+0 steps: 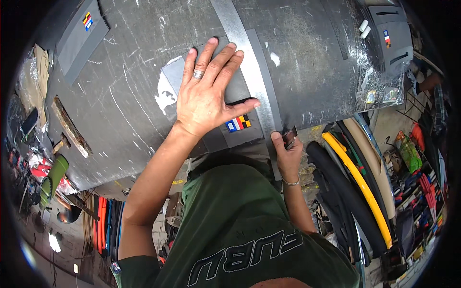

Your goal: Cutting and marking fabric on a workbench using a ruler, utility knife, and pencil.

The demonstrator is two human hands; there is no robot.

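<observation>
My left hand (204, 98) lies flat with fingers spread on a grey sheet of material (248, 136), a ring on one finger. Its fingertips and thumb press on a long metal ruler (261, 91) that crosses the sheet. A small patch of coloured flags (238, 123) sits on the sheet just below the thumb. At the near end of the ruler, my right hand (289, 156) is closed round a dark, flat blade (291, 135), held beside the ruler's right edge. The blade's lower part is hidden by the fingers.
The worn dark worktable (139, 115) carries another grey piece (84, 41) far left and a slotted grey piece (391, 36) far right. Two white cylinders (365, 29) lie near that. A wooden stick (72, 127) rests at left. Rolls of material, one yellow (360, 185), stand right.
</observation>
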